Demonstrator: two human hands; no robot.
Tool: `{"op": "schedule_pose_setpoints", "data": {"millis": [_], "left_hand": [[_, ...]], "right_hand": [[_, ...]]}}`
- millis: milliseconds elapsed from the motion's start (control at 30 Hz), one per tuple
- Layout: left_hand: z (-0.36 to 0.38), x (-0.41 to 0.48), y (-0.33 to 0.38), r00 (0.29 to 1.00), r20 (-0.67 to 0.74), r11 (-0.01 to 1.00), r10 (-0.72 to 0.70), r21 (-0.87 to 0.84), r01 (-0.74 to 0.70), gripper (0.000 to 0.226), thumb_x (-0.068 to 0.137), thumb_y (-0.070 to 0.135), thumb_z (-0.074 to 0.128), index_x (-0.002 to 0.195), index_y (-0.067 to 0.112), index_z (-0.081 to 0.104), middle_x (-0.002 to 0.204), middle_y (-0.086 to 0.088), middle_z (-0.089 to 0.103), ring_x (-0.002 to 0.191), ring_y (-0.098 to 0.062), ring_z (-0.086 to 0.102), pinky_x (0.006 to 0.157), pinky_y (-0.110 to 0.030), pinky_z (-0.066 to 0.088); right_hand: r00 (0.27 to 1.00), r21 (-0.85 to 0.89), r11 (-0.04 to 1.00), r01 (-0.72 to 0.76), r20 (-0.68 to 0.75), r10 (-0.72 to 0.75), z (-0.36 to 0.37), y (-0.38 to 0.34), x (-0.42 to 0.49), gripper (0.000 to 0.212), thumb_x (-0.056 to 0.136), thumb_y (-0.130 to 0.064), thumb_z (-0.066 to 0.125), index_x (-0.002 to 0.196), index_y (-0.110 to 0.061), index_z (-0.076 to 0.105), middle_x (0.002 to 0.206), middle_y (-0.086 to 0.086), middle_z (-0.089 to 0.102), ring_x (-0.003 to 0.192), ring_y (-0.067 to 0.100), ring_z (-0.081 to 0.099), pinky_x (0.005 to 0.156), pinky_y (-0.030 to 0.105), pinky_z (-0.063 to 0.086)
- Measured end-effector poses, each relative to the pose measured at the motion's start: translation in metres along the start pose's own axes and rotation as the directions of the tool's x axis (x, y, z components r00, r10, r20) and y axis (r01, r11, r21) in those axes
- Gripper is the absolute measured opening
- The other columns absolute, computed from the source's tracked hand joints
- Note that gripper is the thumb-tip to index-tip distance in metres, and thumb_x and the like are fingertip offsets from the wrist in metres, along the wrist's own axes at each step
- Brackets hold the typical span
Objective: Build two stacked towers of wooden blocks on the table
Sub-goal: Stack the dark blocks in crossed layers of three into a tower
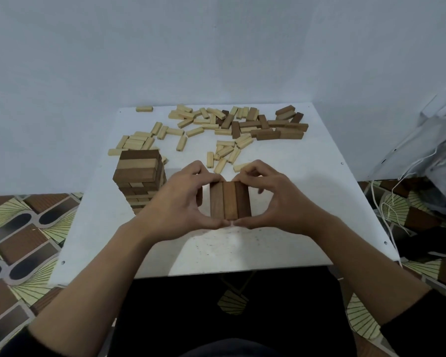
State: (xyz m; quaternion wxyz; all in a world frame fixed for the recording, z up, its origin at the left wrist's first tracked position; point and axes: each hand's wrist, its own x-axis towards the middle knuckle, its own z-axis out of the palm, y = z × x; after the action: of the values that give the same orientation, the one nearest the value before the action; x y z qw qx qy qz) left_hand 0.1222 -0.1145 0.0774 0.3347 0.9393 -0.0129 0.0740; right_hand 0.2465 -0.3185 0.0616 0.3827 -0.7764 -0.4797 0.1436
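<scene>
Wooden-block tower (139,181) stands at the left of the table (307,202), seemingly done. Beside it, the left hand (183,202) and right hand (276,202) cup a row of three dark blocks (230,200), thumbs touching. This looks like the second tower barely begun. Loose blocks (232,127) lie scattered behind, within easy reach, and a plastic bag (440,155) sits far right.

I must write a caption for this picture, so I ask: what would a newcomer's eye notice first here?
First, the left hand and the right hand, which together hold a row of three brown blocks in the middle of the table. Next, the tower of mixed light and dark blocks just left of them. Then the loose blocks scattered over the far side.
</scene>
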Motion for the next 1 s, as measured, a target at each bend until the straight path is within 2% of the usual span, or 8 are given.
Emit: {"op": "schedule_pose_setpoints", "data": {"millis": [167, 267, 400, 500, 633, 767, 867, 1000], "left_hand": [[-0.04, -0.005, 0.019, 0.999, -0.043, 0.999, 0.01, 0.05, -0.008, 0.073, 0.063, 0.061, 0.086, 0.126, 0.032, 0.065, 0.098, 0.015, 0.048, 0.067, -0.008, 0.053, 0.06, -0.018, 0.042], [-0.068, -0.009, 0.025, 0.997, -0.062, 0.99, 0.052, 0.133, -0.043, 0.073, 0.062, 0.073, 0.08, 0.123, 0.036, 0.066, 0.095, 0.016, 0.05, 0.074, -0.012, 0.055, 0.061, -0.025, 0.046], [-0.099, -0.011, 0.019, 0.994, -0.071, 0.981, 0.088, 0.176, -0.075, 0.068, 0.062, 0.072, 0.076, 0.116, 0.032, 0.071, 0.091, 0.008, 0.052, 0.077, -0.01, 0.055, 0.064, -0.026, 0.045], [-0.121, -0.012, 0.002, 0.993, -0.083, 0.98, 0.078, 0.191, -0.061, 0.065, 0.062, 0.07, 0.077, 0.114, 0.031, 0.07, 0.091, 0.005, 0.052, 0.086, -0.016, 0.053, 0.071, -0.029, 0.044], [-0.141, -0.012, -0.03, 0.998, -0.048, 0.979, 0.029, 0.203, -0.019, 0.075, 0.061, 0.07, 0.078, 0.123, 0.027, 0.07, 0.097, 0.007, 0.054, 0.096, -0.017, 0.054, 0.081, -0.028, 0.044], [-0.151, -0.012, -0.058, 1.0, -0.01, 0.988, -0.02, 0.154, 0.022, 0.076, 0.06, 0.073, 0.077, 0.124, 0.032, 0.068, 0.104, 0.01, 0.057, 0.106, -0.016, 0.055, 0.093, -0.04, 0.046], [-0.153, -0.012, -0.075, 0.999, 0.024, 0.988, -0.045, 0.146, 0.041, 0.073, 0.062, 0.078, 0.074, 0.124, 0.039, 0.065, 0.112, 0.016, 0.058, 0.115, -0.012, 0.053, 0.1, -0.053, 0.042], [-0.151, -0.012, -0.09, 0.997, 0.048, 0.989, -0.067, 0.133, 0.06, 0.07, 0.062, 0.079, 0.073, 0.123, 0.048, 0.059, 0.118, 0.021, 0.057, 0.121, -0.008, 0.048, 0.103, -0.055, 0.039]], "right_hand": [[0.996, -0.005, 0.997, 0.079, -0.038, -0.08, -0.018, -0.032, 0.013, 0.066, 0.065, -0.045, 0.092, 0.123, -0.027, 0.066, 0.118, -0.016, 0.053, 0.115, 0.01, 0.05, 0.081, 0.014, 0.044], [0.988, 0.013, 0.99, 0.138, -0.066, -0.137, -0.023, -0.05, 0.026, 0.066, 0.065, -0.044, 0.092, 0.122, -0.021, 0.068, 0.116, -0.008, 0.056, 0.116, 0.014, 0.052, 0.089, 0.021, 0.046], [0.986, 0.022, 0.988, 0.152, -0.069, -0.15, -0.019, -0.069, 0.051, 0.065, 0.064, -0.041, 0.095, 0.119, -0.019, 0.069, 0.113, -0.009, 0.054, 0.115, 0.013, 0.053, 0.094, 0.023, 0.044], [0.988, -0.003, 0.989, 0.146, -0.059, -0.146, -0.01, -0.083, 0.075, 0.07, 0.064, -0.045, 0.093, 0.125, -0.02, 0.068, 0.113, -0.013, 0.052, 0.116, 0.008, 0.05, 0.097, 0.022, 0.042], [0.99, -0.046, 0.989, 0.139, -0.027, -0.14, 0.008, -0.097, 0.104, 0.069, 0.067, -0.049, 0.09, 0.126, -0.023, 0.066, 0.113, -0.017, 0.051, 0.113, 0.003, 0.048, 0.097, 0.023, 0.042], [0.994, -0.128, 0.986, 0.108, 0.006, -0.108, 0.024, -0.103, 0.123, 0.077, 0.069, -0.052, 0.087, 0.136, -0.022, 0.062, 0.116, -0.014, 0.052, 0.115, 0.003, 0.043, 0.096, 0.021, 0.04], [0.997, -0.158, 0.984, 0.082, 0.016, -0.08, 0.033, -0.103, 0.132, 0.079, 0.068, -0.056, 0.086, 0.136, -0.021, 0.063, 0.115, -0.014, 0.051, 0.115, 0.004, 0.043, 0.101, 0.028, 0.039], [0.999, -0.187, 0.981, 0.047, 0.03, -0.042, 0.04, -0.102, 0.138, 0.081, 0.067, -0.059, 0.085, 0.136, -0.023, 0.062, 0.117, -0.015, 0.05, 0.115, 0.005, 0.041, 0.106, 0.037, 0.037]]}}
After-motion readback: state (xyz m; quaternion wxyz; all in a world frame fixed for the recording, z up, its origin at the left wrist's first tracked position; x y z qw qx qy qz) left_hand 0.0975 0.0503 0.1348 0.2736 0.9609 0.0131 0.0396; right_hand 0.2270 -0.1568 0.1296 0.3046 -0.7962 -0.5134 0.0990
